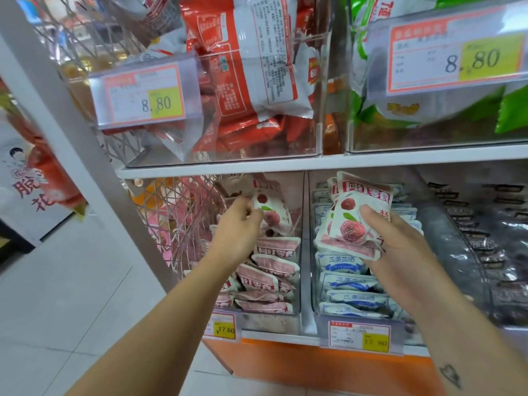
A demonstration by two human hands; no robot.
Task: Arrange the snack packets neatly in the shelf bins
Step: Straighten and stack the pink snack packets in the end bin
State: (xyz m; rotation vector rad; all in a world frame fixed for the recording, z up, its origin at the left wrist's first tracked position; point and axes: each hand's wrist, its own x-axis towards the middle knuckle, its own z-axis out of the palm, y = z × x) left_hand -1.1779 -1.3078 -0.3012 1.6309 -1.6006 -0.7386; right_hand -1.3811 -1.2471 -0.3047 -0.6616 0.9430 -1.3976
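At the left end of the lower shelf [281, 337], the clear bin [270, 322] holding pink-and-white packets [268, 277] is where the work is. The left hand [238, 224] reaches into its upper part and pinches one fruit-printed packet [271, 214] between thumb and curled fingers, lifted above the loose pile below it. The right hand [400, 250] grips a small stack of matching packets [353, 221], thumb across the front and fingers wrapped underneath. That stack stands roughly upright with its long axis leaning a little left. It hangs in front of the neighbouring bin [313, 284] of blue-and-white packets [348, 281], not over its own bin. So the stack's home lies to the left of the right hand, across the divider between the two bins, and the left hand is the nearer one to it. The pile in the pink bin lies tilted and uneven, mostly with title bands facing the front. My guess is the stack needs carrying leftward and turning to match those bands before it goes in.
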